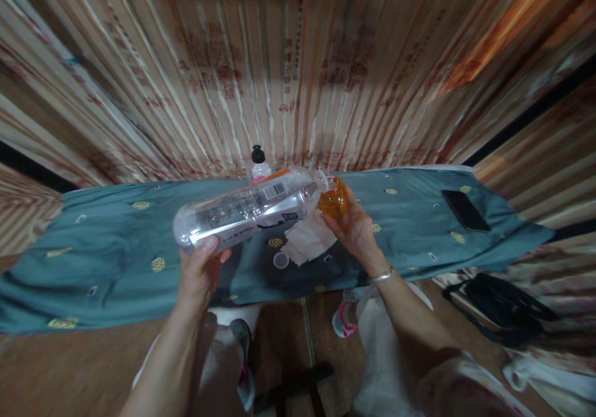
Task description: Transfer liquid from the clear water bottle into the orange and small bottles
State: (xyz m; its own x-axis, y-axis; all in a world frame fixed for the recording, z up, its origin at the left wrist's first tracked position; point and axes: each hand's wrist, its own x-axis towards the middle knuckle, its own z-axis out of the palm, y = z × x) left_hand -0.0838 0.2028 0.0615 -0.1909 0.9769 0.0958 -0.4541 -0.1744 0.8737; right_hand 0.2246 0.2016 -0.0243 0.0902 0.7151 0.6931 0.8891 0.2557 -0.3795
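A large clear plastic bottle [233, 212] with a printed label lies tilted nearly level above the table, its neck pointing right. My left hand [202, 271] is wrapped round its base end, thumb on top. The bottle's mouth meets a small orange see-through container [334, 201], which my right hand [356, 228] grips from the right. Whether liquid passes between them I cannot tell. Below the neck lies a crumpled white tissue [310, 240], and beside it a small round whitish cap [281, 260]. Behind the large bottle stands a bottle with a black top [257, 154], partly hidden.
The narrow table has a teal cloth [121, 249] with yellow pineapple prints. A black phone [465, 210] lies at its right end. Pleated curtains [288, 63] hang behind and at both sides. A black bag [507, 308] is at the lower right, and a dark stool frame [298, 389] below.
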